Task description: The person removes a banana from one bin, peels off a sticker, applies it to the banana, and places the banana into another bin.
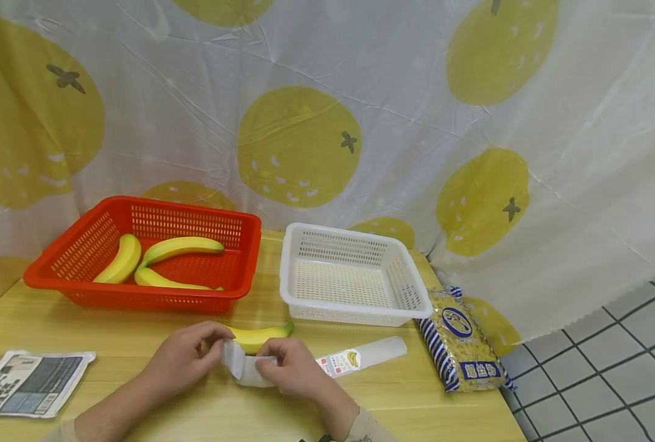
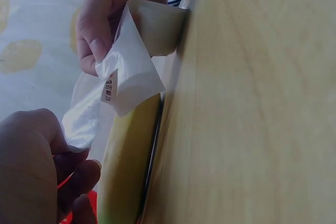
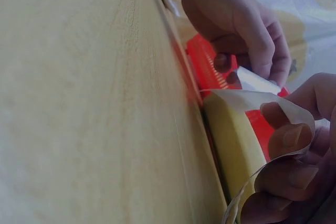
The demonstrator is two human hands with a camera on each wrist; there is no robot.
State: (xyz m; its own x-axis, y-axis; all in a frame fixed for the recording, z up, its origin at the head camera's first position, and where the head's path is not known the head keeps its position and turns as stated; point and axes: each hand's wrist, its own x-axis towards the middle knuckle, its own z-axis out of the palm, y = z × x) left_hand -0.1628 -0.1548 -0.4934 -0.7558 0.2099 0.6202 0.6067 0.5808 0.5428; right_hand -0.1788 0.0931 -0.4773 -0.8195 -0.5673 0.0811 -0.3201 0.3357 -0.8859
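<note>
A strip of labels on whitish backing (image 1: 363,356) lies across the table and runs up into the hands; a banana picture and red print show on it. My left hand (image 1: 186,353) pinches the strip's loose end between thumb and fingers. The right hand (image 1: 294,371) grips the strip a little further along, its fingers curled round it. In the left wrist view the strip (image 2: 134,74) is bent into a fold between both hands, with some print at the fold. Just beyond the hands a yellow banana (image 1: 255,337) lies on the table, partly hidden by them.
A red basket (image 1: 139,296) with 3 bananas stands at the back left. Beside it is a white basket (image 1: 338,310). A yellow packet with blue stripes (image 1: 462,344) lies at the right edge, and a grey-white printed packet (image 1: 29,383) at the left.
</note>
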